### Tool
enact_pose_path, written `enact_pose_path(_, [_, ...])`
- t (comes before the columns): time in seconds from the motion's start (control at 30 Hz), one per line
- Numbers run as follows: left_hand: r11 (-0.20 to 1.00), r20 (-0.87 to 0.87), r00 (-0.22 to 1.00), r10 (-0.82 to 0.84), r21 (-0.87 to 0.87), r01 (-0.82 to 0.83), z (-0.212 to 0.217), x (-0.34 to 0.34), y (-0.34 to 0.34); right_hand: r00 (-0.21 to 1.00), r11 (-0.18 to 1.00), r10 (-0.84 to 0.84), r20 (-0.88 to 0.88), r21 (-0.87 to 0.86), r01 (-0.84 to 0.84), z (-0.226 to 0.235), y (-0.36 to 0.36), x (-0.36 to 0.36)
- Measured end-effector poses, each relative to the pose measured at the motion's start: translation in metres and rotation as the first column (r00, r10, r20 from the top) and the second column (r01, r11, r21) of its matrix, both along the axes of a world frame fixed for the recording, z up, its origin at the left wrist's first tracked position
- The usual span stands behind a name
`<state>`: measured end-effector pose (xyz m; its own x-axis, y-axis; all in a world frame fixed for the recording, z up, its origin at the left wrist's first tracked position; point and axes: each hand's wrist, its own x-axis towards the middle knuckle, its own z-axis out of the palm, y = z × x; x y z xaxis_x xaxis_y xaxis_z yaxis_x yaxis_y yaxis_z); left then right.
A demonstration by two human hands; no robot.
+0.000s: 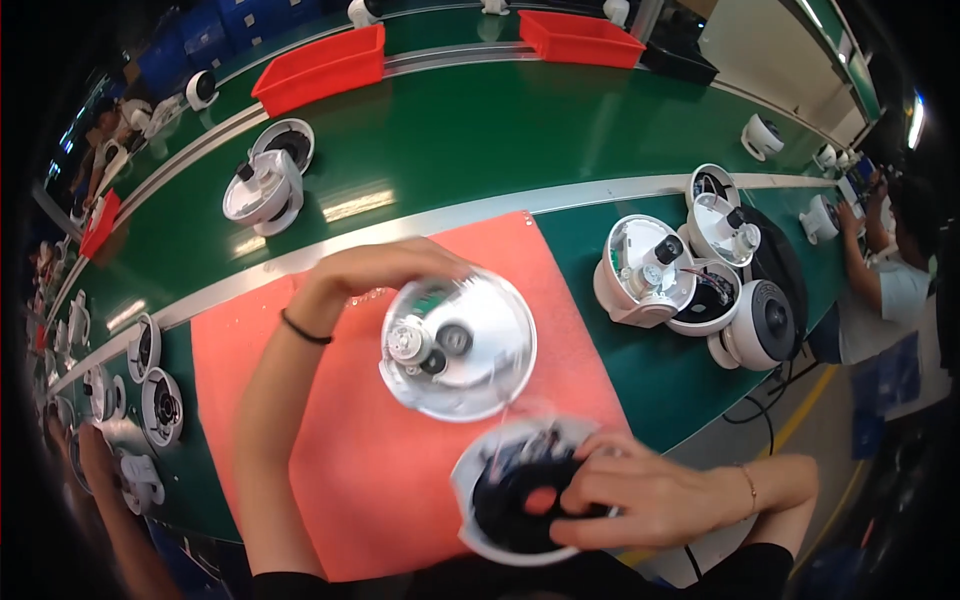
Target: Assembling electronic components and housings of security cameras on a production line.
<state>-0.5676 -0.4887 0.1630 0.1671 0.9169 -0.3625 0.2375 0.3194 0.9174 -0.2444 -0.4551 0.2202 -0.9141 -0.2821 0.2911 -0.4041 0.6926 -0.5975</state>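
Note:
Over a pink mat (pixel 350 450), my left hand (pixel 405 264) reaches round the far rim of a white, bowl-shaped camera housing (pixel 490 355). Inside this housing are a white round motor-like part, dark round parts and a bit of green circuit board; motion blurs it. My right hand (pixel 640 492) grips the matching white shell (pixel 468 475), fingers closed on its right side and over its black ring-shaped insert (pixel 505 510). Wires and small parts bunch at this shell's far side. The two halves lie close together, the shell nearer to me. My left fingertips are partly hidden behind the housing.
Opened camera housings (pixel 645 265) and a closed white camera (pixel 765 325) stand right of the mat. Another opened camera (pixel 265 195) sits on the green conveyor belt (pixel 450 130). Red bins (pixel 320 72) line its far side. Several shells (pixel 162 405) lie at left; co-workers sit at both sides.

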Motion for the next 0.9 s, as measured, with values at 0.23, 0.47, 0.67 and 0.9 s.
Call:
enact_pose_path(0.23, [0.53, 0.095, 0.523, -0.847, 0.079, 0.844, 0.002, 0.114, 0.047, 0.957, 0.737, 0.07, 0.282, -0.661, 0.142, 0.006, -0.004, -0.004])
enact_pose_path(0.47, [0.991, -0.043, 0.995, -0.088, 0.098, 0.092, 0.016, 0.099, -0.019, 0.785, 0.638, 0.09, 0.613, -0.641, 0.427, 0.001, 0.015, -0.002])
enact_pose_path(0.67, [0.69, -0.167, 0.707, 0.687, 0.452, -0.565, 0.028, 0.119, -0.141, 0.791, 0.358, 0.049, 0.61, -0.75, 0.556, -0.021, 0.0, 0.009])
enact_pose_path(0.9, [0.76, -0.37, 0.673, 0.64, 0.43, -0.487, 0.026, 0.17, -0.185, 0.781, 0.361, 0.126, 0.612, -0.761, 0.538, -0.03, -0.012, -0.002])
